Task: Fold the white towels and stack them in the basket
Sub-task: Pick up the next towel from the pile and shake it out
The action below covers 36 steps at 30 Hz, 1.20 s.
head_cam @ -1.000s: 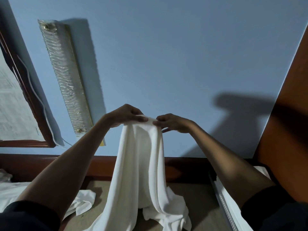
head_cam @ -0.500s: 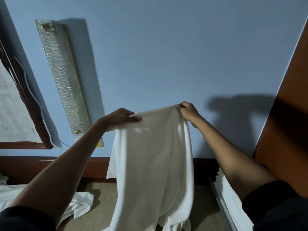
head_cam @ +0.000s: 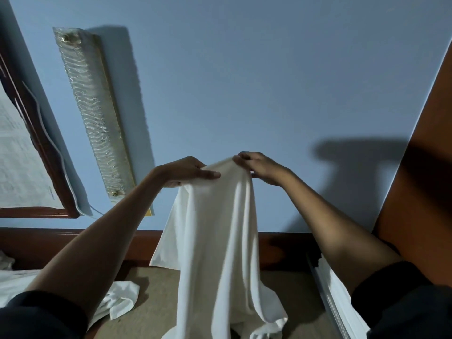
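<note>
While I've got both arms stretched out in front of me, the white towel (head_cam: 220,241) hangs from my two hands in front of the blue wall (head_cam: 244,81). My left hand (head_cam: 188,171) pinches the top edge with the thumb lying flat across the front of the cloth and the fingers tucked behind it. My right hand (head_cam: 259,167) pinches the same edge just beside it, fingertips curled over the top, so the fabric between them is bunched into a little peak. From there the towel drops in long folds, one corner flaring out to the left, and its bottom end heaps up on the tan surface (head_cam: 151,302) close to me. More crumpled white towels (head_cam: 119,299) lie on the near left, partly under my left arm. On the near right there's a folded white stack (head_cam: 342,294) along a grey ribbed edge (head_cam: 327,297), maybe the basket, can't really tell from here. A dark wooden ledge (head_cam: 73,243) runs along the foot of the wall. Far left on the wall hang a long wavy glass light (head_cam: 95,113) and a wood-framed picture (head_cam: 29,152). An orange-brown panel (head_cam: 420,192) fills the right side, with a big shadow (head_cam: 354,167) on the wall beside it.
</note>
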Available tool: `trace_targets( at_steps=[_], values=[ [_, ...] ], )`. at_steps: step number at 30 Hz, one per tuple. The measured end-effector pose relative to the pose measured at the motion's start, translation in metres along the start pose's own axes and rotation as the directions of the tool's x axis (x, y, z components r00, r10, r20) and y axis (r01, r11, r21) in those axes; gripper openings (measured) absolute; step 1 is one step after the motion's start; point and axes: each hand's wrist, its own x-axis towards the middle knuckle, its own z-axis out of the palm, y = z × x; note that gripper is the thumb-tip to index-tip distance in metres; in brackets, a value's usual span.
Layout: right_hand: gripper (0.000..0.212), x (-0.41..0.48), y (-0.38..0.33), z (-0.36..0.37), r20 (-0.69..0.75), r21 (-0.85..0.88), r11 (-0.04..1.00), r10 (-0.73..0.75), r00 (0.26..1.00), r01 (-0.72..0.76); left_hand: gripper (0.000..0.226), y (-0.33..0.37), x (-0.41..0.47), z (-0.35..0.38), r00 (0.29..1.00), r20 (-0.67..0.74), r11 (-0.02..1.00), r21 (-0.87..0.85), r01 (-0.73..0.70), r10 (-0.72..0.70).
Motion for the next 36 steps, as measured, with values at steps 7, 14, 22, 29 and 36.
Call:
trace_targets(
  at_steps=[7, 14, 22, 29, 36],
  values=[
    [0.034, 0.016, 0.025, -0.037, -0.562, -0.115, 0.990, 0.000, 0.827, -0.079, 0.058, -0.017, -0.004, -0.019, 0.991, -0.132, 0.996, 0.085, 0.030, -0.019],
    [0.044, 0.012, 0.051, -0.054, -0.708, -0.226, 0.936, 0.032, 0.705, -0.269, 0.033, -0.030, -0.006, -0.037, 0.974, -0.226, 0.995, 0.101, -0.003, 0.026],
    [0.068, 0.015, 0.012, -0.004, -0.091, -0.208, 0.975, 0.062, 0.994, -0.080, 0.043, -0.011, 0.003, -0.035, 0.969, -0.226, 0.993, -0.047, -0.109, 0.096],
    [0.021, 0.025, 0.002, 0.027, 0.176, -0.061, 0.998, 0.001, 0.984, 0.010, 0.028, -0.003, 0.003, -0.035, 0.990, -0.101, 0.995, -0.003, -0.099, 0.098],
    [0.030, 0.034, -0.003, -0.007, -0.093, -0.177, 0.979, -0.115, 0.989, 0.097, 0.044, -0.025, 0.000, -0.059, 0.987, -0.159, 0.977, 0.208, 0.056, -0.022]
  ],
)
